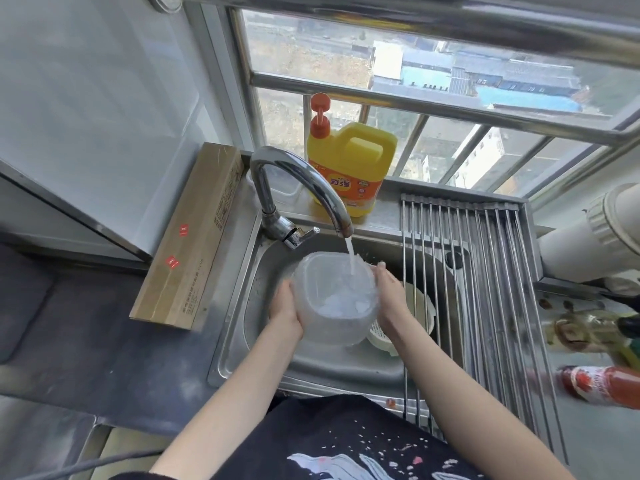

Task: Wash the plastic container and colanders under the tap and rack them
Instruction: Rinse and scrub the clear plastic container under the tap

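Observation:
A clear plastic container [332, 299] is held upright over the steel sink [249, 299], under the tap [298, 188]. Water streams from the spout into it and pools at its bottom. My left hand [285, 310] grips its left wall and my right hand [389, 292] grips its right wall. A pale colander [417, 317] lies in the sink to the right, partly hidden by the container and my right wrist. A roll-up steel rack [485, 289] spans the sink's right side and carries nothing.
A yellow detergent bottle [349, 168] stands on the window ledge behind the tap. A long cardboard box [187, 237] lies left of the sink. Sauce and oil bottles [595, 382] sit on the counter at the right, near a white pipe [588, 244].

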`<action>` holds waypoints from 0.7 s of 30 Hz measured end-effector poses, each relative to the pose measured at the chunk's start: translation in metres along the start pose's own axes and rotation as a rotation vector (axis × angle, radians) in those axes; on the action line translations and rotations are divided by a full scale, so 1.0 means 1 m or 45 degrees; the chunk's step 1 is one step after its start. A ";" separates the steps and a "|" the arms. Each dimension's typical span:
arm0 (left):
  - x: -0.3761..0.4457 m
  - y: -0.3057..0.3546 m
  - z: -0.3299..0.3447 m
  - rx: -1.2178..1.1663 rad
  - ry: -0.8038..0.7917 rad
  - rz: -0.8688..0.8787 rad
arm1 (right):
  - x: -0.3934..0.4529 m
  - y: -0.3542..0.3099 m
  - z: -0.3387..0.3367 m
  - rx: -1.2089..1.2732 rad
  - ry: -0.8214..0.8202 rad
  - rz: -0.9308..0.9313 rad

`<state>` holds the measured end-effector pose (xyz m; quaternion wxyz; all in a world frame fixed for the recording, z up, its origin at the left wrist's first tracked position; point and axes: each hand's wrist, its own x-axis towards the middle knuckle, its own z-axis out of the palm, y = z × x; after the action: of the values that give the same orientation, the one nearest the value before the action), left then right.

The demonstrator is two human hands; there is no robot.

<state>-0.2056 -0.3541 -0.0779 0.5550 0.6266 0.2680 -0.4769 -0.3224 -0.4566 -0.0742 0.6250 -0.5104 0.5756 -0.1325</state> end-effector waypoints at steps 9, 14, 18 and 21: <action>0.004 0.027 0.017 -0.430 -0.411 -0.131 | -0.027 0.016 0.000 0.551 -0.195 0.421; -0.021 0.012 0.026 0.145 -0.837 0.033 | -0.031 0.013 0.025 0.633 -0.095 0.813; -0.025 -0.009 0.033 0.802 -0.804 0.381 | -0.033 0.012 0.032 0.518 -0.021 0.736; -0.024 -0.014 0.028 1.109 -0.734 0.625 | -0.035 0.013 0.026 0.487 0.043 0.625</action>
<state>-0.2358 -0.3731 -0.0600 0.3908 0.6859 -0.2683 -0.5521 -0.3163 -0.4122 -0.0688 0.7133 -0.2269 0.6567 -0.0920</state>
